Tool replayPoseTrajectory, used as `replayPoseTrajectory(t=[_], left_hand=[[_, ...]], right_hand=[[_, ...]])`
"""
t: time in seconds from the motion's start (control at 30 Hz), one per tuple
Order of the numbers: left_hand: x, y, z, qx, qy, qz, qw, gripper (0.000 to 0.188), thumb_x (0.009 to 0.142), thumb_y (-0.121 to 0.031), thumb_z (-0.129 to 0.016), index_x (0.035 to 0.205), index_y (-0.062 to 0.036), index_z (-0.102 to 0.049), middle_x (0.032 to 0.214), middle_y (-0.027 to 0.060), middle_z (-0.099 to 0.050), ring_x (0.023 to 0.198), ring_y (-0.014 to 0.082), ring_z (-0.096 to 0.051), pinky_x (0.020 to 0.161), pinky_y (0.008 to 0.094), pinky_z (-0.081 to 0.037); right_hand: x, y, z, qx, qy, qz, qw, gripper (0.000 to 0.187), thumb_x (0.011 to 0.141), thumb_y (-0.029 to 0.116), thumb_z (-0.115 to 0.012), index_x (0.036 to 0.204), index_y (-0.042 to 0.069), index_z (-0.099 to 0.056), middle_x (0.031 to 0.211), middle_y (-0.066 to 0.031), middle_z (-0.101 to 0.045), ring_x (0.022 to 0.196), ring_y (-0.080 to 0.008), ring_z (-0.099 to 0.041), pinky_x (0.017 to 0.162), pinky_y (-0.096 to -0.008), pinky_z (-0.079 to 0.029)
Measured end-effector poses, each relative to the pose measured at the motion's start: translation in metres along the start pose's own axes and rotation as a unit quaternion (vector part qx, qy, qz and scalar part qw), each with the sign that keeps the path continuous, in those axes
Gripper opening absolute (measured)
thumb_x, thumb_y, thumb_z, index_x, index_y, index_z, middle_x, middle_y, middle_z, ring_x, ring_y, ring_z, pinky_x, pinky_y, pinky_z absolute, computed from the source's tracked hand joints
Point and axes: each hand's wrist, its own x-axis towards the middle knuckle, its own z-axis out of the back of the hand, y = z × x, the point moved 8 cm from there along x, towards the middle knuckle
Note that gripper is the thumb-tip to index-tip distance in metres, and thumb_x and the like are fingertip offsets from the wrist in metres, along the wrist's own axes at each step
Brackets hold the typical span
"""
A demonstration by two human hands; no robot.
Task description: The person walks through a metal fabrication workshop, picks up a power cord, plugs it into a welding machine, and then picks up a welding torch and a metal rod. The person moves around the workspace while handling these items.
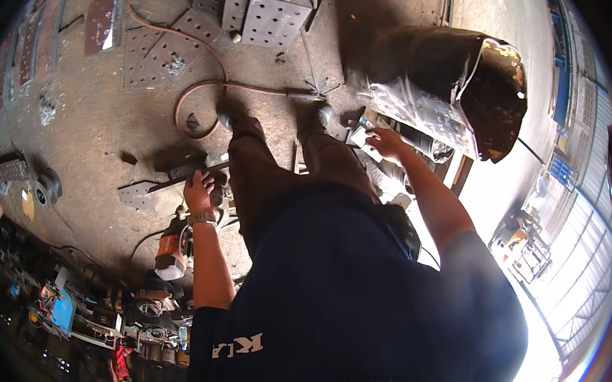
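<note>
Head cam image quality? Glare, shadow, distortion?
Head view: floor at right washed out by glare; paneled wall curves with fisheye distortion; equipment at lower left sits in gloom; drum interior mostly dark; left hand and right hand legible, fine contact detail unclear.

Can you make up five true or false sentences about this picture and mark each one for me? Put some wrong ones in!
1. The right hand is at a small pale piece. True, though I can't tell how firmly it is held.
2. The wristband is on the right wrist. False: it is on the left wrist.
3. The big dark drum lies on its side. True.
4. The hose lies perfectly straight. False: it curves in a loop on the floor.
5. The grey plate at the top has holes in it. True.
</note>
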Motion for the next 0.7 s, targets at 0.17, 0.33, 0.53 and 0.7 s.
replayPoseTrajectory(t=[0.17,0.33,0.53,0.7], left_hand=[[0.018,0.056,-0.141,0.123,0.054,-0.05,0.99,0.027,0.091,-0.019,-0.058,0.111,-0.0001,-0.057,0.086,0.0055,-0.065,0.071,0.0121,-0.061,0.064,0.0258,-0.048],[0.059,0.129,-0.263,0.236,0.244,-0.028,0.94,0.025,0.089,-0.018,-0.06,0.108,-0.0014,-0.062,0.088,0.0076,-0.068,0.071,0.0138,-0.063,0.066,0.0236,-0.048],[0.209,0.192,-0.332,0.556,0.255,-0.37,0.699,0.027,0.078,-0.015,-0.066,0.103,-0.0066,-0.063,0.099,0.0145,-0.064,0.096,0.0325,-0.059,0.085,0.0399,-0.046],[0.315,0.255,-0.398,0.673,0.257,-0.391,0.573,0.043,0.077,-0.017,-0.068,0.117,-0.0089,-0.055,0.114,0.0139,-0.058,0.106,0.0326,-0.054,0.091,0.0401,-0.044]], right_hand=[[0.105,-0.034,-0.077,0.124,0.024,-0.072,0.989,0.036,0.087,0.024,-0.06,0.112,-0.002,-0.059,0.096,-0.0157,-0.064,0.087,-0.0225,-0.062,0.074,-0.0357,-0.051],[0.187,-0.05,-0.162,0.132,0.087,-0.11,0.981,0.038,0.085,0.028,-0.062,0.112,0.001,-0.061,0.098,-0.0143,-0.068,0.087,-0.0236,-0.065,0.077,-0.0319,-0.05],[0.237,-0.11,-0.222,0.206,0.036,-0.077,0.975,0.036,0.083,0.03,-0.062,0.105,0.002,-0.064,0.094,-0.021,-0.066,0.092,-0.0345,-0.063,0.081,-0.0381,-0.048],[0.273,-0.194,-0.209,0.282,0.001,-0.163,0.945,0.036,0.084,0.028,-0.061,0.106,0.0,-0.064,0.096,-0.019,-0.066,0.09,-0.0284,-0.064,0.081,-0.0362,-0.048]])
